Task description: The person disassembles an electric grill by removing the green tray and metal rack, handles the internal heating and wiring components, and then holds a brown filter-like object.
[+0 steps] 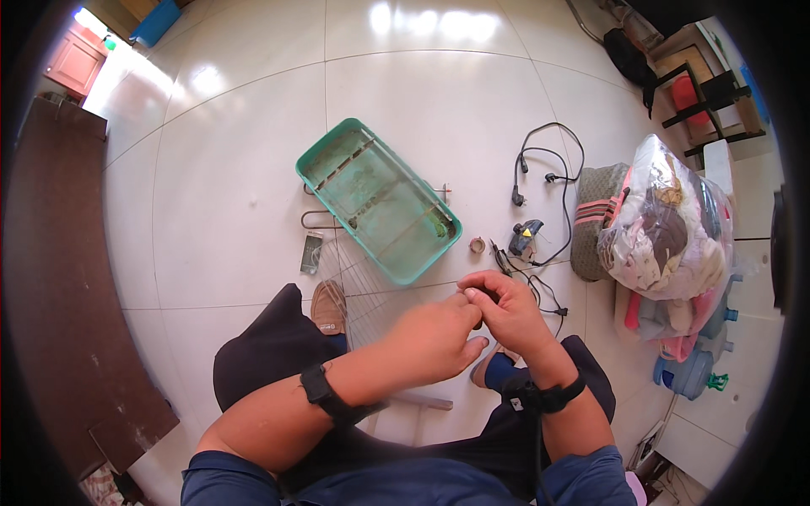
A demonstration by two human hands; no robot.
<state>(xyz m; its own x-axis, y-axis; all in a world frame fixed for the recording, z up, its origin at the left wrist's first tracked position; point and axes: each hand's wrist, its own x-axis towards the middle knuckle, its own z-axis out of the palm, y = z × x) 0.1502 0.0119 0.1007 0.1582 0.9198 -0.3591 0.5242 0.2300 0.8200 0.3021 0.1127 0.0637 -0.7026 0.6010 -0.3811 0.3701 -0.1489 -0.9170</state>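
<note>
My left hand (436, 336) and my right hand (516, 316) meet in front of me, fingertips together. Both are closed, with the fingers pinched. A small dark thing shows partly between them, mostly hidden by the fingers; I cannot make out what it is. The left hand is slightly smeared by motion. Just beyond the hands lie a small tape-like ring (477, 245) and a black and yellow device (526, 237) with a cable. Farther off, to the left, a shallow green-rimmed basin (314, 145) rests on the floor, with rods across it and bits of dark residue inside.
A wire rack (363, 297) stands between my legs, near a bent metal tube (319, 223) and a small grey rectangular piece (311, 253). Black power cords (564, 173) loop on the right, beside a stuffed clear bag (666, 223) and water bottles (688, 375). A brown board (63, 278) lies left.
</note>
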